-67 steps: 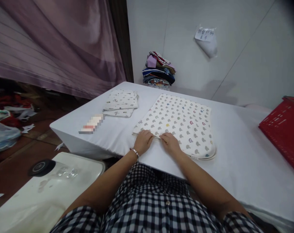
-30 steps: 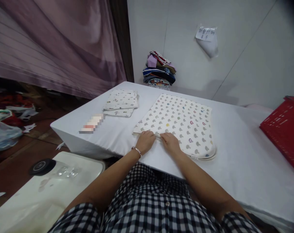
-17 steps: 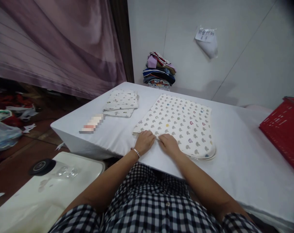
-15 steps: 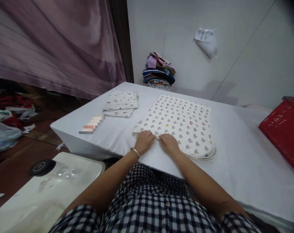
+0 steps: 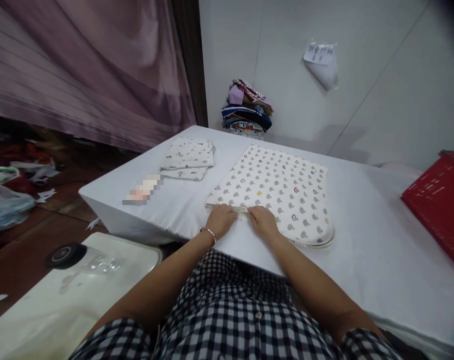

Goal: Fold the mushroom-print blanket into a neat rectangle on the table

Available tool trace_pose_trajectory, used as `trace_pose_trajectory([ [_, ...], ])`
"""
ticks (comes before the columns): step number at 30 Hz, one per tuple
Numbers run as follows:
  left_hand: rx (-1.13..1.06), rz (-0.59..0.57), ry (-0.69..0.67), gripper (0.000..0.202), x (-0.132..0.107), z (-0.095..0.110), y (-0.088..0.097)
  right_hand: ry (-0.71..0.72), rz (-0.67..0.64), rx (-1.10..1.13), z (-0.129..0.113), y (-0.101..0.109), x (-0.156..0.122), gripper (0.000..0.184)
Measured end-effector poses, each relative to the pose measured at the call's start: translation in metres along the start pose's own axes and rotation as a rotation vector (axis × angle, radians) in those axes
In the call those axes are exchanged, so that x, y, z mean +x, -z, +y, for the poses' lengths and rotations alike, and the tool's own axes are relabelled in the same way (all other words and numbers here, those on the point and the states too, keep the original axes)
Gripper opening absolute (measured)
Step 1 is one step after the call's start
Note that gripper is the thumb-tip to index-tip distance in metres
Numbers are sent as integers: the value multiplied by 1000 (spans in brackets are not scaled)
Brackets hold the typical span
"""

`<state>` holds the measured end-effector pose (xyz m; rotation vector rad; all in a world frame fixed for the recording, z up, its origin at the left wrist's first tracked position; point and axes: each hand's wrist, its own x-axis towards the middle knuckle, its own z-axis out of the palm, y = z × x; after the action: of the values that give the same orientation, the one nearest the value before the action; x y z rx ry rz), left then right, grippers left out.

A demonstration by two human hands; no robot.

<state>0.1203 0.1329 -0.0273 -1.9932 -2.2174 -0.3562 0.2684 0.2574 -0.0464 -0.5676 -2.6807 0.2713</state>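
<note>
Gripping the cloth (image 5: 275, 187) by its near edge with left hand (image 5: 221, 219) and right hand (image 5: 263, 220), side by side. Lies flat mid-table (image 5: 362, 240), with pile (image 5: 187, 159) at the table's far left and basket (image 5: 437, 200) at its right.

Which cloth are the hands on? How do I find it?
Look at the white table. In its middle lies a big cloth, its near edge touched by the left hand and right hand. It has grey and coloured spots; the folded cloth to its left is smaller.
</note>
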Motion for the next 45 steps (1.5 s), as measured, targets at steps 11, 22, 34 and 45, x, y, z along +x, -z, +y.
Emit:
trace_pose_trajectory([
  [11,89,70,-5,22,0,5,3,74,-26,-10,-6,4,-2,26],
  [22,-18,123,25,23,-1,2,1,62,-88,-89,-9,8,-1,27],
  [34,-17,234,358,15,-34,-52,19,36,-67,-80,-7,5,-2,29],
  [45,-168,122,439,27,-30,-69,16,53,-52,-100,-7,2,-4,30],
])
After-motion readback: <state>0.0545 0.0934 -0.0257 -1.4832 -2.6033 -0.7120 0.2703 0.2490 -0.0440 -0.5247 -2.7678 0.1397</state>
